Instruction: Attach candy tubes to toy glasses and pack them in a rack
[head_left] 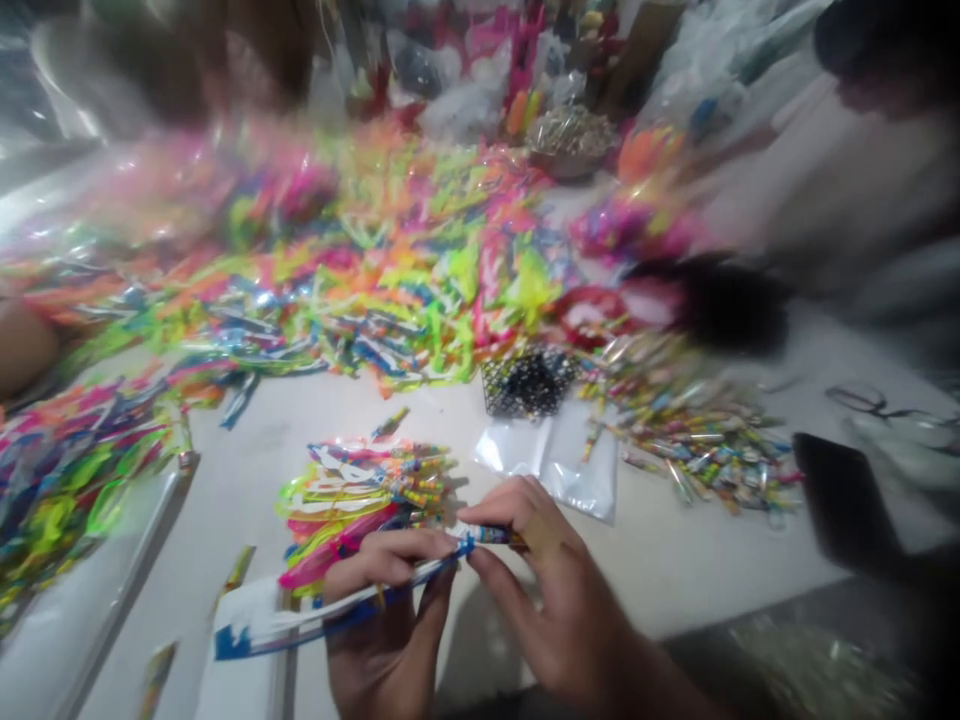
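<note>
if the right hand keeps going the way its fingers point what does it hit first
Probably the left hand where it grips the blue-and-white plastic strip, just ahead of the right hand; depth is unclear.

L hand (386, 625) & R hand (559, 590) have passable room over white tabletop (240, 480) at approx 9–10 o'clock, and toward 3 o'clock up to dark slab (844, 500). Neon strip bundle (352, 515) blocks 11 o'clock, just beside hands; plastic bags (547, 460) & black mesh basket (529, 385) obstruct 1 o'clock; small printed tubes (690, 430) obstruct 2 o'clock.
</note>
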